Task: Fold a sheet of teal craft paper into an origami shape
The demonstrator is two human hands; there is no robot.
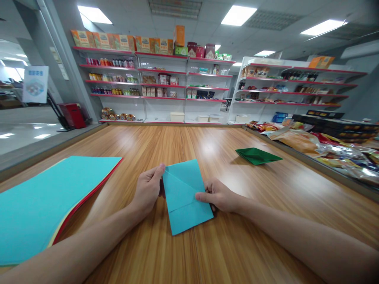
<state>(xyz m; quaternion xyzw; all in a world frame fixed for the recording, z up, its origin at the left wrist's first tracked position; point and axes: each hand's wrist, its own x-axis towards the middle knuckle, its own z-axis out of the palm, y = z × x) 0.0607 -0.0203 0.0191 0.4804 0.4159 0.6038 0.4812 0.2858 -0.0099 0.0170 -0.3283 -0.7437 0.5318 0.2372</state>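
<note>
A folded sheet of light blue paper (pixel 185 189) is held between my two hands above the wooden table, tilted a little, with crease lines crossing its face. My left hand (pixel 149 185) pinches its upper left edge, thumb on top and the other fingers behind. At the right edge my right hand (pixel 217 195) grips it, the thumb lying flat on the face and the remaining fingers partly hidden underneath. Farther off to the right sits a folded green paper boat (pixel 257 156), apart from both hands.
A stack of coloured paper (pixel 59 193), blue on top with yellow and red edges below, lies at the left of the table (pixel 177 142). Packaged snacks (pixel 308 146) and dark boxes (pixel 337 126) line the right side beyond a raised rim. Stocked shelves (pixel 162 73) stand behind.
</note>
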